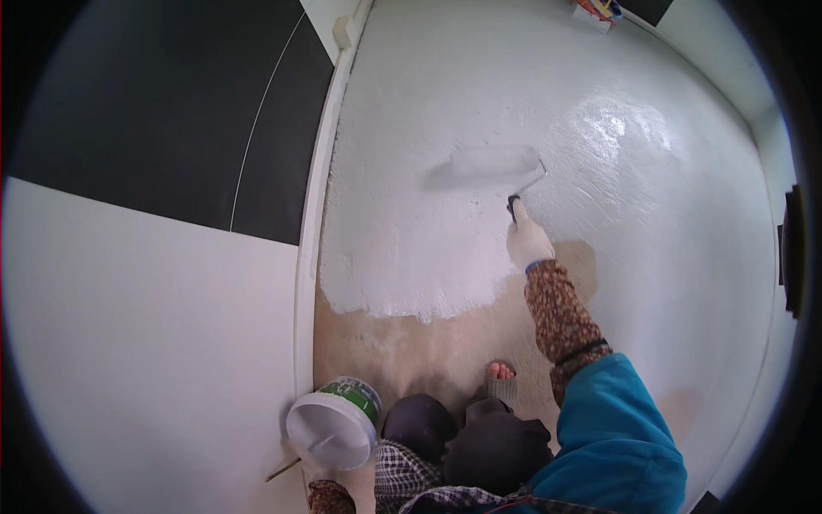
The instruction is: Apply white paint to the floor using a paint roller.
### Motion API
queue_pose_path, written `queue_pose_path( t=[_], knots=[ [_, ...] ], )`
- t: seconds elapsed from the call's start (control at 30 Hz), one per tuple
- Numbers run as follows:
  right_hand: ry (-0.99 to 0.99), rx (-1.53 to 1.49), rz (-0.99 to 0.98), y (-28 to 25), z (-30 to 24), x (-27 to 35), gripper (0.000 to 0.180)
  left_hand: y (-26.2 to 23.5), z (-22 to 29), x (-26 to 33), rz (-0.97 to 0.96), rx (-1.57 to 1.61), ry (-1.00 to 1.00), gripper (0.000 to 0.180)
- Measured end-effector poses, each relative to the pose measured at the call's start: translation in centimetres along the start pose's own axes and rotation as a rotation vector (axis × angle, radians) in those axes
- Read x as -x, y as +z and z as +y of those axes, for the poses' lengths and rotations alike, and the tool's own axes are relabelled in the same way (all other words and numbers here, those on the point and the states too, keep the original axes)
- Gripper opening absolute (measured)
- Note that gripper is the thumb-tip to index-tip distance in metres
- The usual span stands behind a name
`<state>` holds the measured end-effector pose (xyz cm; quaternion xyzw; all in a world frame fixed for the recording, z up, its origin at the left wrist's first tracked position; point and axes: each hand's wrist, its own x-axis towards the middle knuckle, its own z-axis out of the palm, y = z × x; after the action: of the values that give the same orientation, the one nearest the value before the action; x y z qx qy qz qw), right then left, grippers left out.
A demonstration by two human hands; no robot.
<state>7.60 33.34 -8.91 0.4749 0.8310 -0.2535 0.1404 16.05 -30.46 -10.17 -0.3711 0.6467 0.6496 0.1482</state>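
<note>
In a white knit glove, my right hand [528, 242] is wrapped round the black grip of a paint roller [497, 162]. The roller's wide sleeve is blurred and lies over wet, pale grey paint on the floor ahead of me. At the lower left a white bucket [354, 395] with a green label shows its pale inside, where a light streak is visible. My left hand [322, 474] is at the bucket's near rim, below a brown patterned cuff; its fingers are not clear. Beside the bucket a thin brown stick-like piece [283, 469] pokes out.
Glossy paint covers much of the floor [411, 257]; a bare tan strip [411, 338] lies before my knees and one bare foot [500, 371]. A white and black wall panel [154, 283] runs along the left. A small colourful box-like item [599, 10] sits at the far end.
</note>
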Motion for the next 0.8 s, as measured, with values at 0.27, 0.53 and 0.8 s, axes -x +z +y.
queue_pose_path(
  t=[0.27, 0.53, 0.8],
  knots=[
    [-0.046, 0.017, 0.160, -1.8, -5.9, -15.1, 0.051, 0.5, 0.3, 1.2, 0.069, -0.143, 0.017, 0.081],
    [-0.062, -0.033, 0.003, 1.3, 0.1, 1.3, 0.061, -0.4, -0.2, -0.1, 0.019, -0.139, 0.038, 0.081],
    [0.042, 0.037, -0.169, 3.4, 6.0, 18.7, 0.066, 1.2, 1.4, 1.4, -0.051, -0.187, 0.071, 0.081]
  ],
)
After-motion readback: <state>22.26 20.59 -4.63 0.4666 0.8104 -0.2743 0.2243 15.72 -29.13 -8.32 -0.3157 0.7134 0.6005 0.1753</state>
